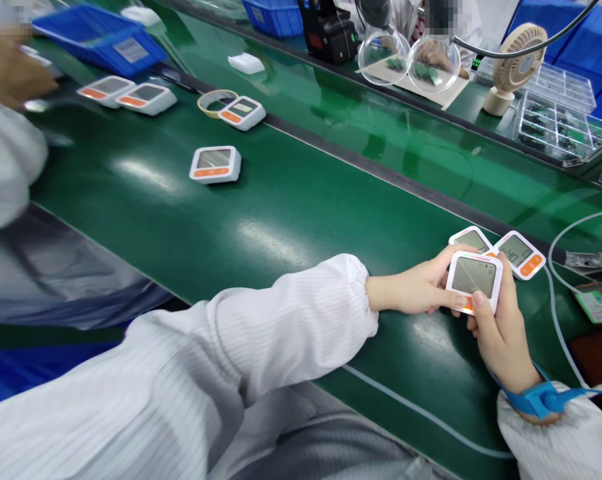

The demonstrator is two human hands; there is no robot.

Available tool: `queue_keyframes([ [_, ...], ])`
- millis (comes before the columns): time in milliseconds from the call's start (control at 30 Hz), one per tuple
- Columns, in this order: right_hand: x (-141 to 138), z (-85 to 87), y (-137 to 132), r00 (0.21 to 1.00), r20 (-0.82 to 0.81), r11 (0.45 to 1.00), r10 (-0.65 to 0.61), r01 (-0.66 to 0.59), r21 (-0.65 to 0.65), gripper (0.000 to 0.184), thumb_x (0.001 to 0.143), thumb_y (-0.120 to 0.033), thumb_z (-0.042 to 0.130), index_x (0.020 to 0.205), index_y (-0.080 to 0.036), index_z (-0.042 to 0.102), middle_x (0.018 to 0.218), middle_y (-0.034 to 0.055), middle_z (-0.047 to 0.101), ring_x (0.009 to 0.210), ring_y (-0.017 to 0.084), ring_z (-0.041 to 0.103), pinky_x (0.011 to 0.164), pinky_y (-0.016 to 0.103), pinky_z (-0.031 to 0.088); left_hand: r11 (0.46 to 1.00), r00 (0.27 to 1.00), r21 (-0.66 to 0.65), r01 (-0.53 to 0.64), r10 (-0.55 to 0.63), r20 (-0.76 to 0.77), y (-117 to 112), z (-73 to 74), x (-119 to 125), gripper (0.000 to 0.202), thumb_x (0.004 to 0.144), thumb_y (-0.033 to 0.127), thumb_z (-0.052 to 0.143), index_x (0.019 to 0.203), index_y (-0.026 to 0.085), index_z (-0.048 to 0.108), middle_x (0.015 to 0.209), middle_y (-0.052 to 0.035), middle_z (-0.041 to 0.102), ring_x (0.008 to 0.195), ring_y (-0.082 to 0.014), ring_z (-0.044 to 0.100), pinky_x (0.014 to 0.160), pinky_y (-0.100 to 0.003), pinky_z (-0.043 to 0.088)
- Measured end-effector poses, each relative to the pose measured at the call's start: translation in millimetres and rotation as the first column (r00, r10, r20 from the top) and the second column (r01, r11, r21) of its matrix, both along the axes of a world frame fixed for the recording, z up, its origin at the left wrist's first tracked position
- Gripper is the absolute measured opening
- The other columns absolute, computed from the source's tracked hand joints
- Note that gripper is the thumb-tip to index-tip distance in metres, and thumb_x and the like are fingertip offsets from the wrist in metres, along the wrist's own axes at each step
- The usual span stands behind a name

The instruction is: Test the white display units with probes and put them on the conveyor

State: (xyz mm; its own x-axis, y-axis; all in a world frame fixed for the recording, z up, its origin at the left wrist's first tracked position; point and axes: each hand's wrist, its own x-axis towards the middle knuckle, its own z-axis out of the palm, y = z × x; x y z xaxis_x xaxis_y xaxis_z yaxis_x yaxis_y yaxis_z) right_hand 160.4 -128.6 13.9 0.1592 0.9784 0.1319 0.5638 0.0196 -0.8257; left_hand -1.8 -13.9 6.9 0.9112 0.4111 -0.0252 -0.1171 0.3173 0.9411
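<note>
I hold the white device (473, 275) at the right of the frame, above the green bench (331, 220), its screen turned up toward my eyes. Its outline looks almost square, so I cannot pick out a definite long axis; its top edge faces the upper part of the frame and slopes down a little to the right, and its orange buttons sit along the lower edge, toward me. My left fingers (448, 298) pinch it from the left, thumb laid across the buttons; my right fingers (487, 320) grip the right side, that thumb pressed near the lower edge, a blue wrist strap (535, 400) behind them. Just beyond, one similar device (521, 255) lies with its buttons toward the lower right, and another device (472, 239) is partly hidden by my hold. Well apart, left of the frame's upper middle, a lone device (215, 165) has its buttons facing the lower edge of the frame. Above it, a further device (241, 112) lies against a tape roll (201, 103). In the upper left, a co-worker's hand (11, 73) is blurred near a blue bin (95, 40).
</note>
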Motion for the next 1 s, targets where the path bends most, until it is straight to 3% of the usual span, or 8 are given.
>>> queue_keyframes([
  [400,-2.0,1.2,0.4,0.999,-0.018,0.999,-0.028,0.028,-0.026,0.071,0.105,-0.046,0.046,0.163,-0.015,0.02,0.067,0.0,0.058,0.05,0.02,0.057,0.045,0.029,0.048,1.0,1.0,0.0,0.009,-0.009,-0.007,0.2,0.2,0.5,0.086,0.082,0.035,0.078,0.148,0.029,0.023,0.102,-0.0027,0.059,0.074,-0.0129,0.064,0.045,-0.017,0.042],
  [667,-3.1,4.9,1.2,0.999,-0.016,0.996,-0.029,0.027,-0.083,0.074,0.104,-0.05,0.046,0.163,-0.015,0.018,0.071,0.0011,0.062,0.053,0.02,0.059,0.051,0.03,0.051,0.996,0.996,-0.012,-0.085,0.086,0.013,-6.0,0.9,1.2,0.082,0.079,0.032,0.079,0.145,0.027,0.03,0.099,-0.0029,0.06,0.072,-0.0128,0.062,0.049,-0.019,0.048],
  [833,-5.0,7.1,-0.9,0.999,0.001,0.996,-0.045,0.045,-0.08,0.07,0.106,-0.05,0.039,0.163,-0.015,0.019,0.07,0.0015,0.062,0.053,0.02,0.059,0.053,0.031,0.052,0.989,0.989,0.014,-0.147,0.146,0.011,-6.4,-1.2,3.2,0.068,0.08,0.032,0.079,0.135,0.025,0.04,0.102,-0.0044,0.06,0.068,-0.0117,0.061,0.052,-0.022,0.05],
  [1000,-7.5,9.1,-2.5,0.999,0.014,0.997,-0.042,0.043,-0.059,0.067,0.106,-0.05,0.035,0.162,-0.013,0.024,0.074,0.0038,0.065,0.055,0.021,0.062,0.056,0.032,0.053,0.986,0.985,-0.026,-0.162,0.163,0.051,-5.4,-4.1,5.2,0.062,0.074,0.031,0.084,0.122,0.021,0.047,0.099,-0.005,0.063,0.074,-0.0152,0.063,0.065,-0.029,0.052],
])
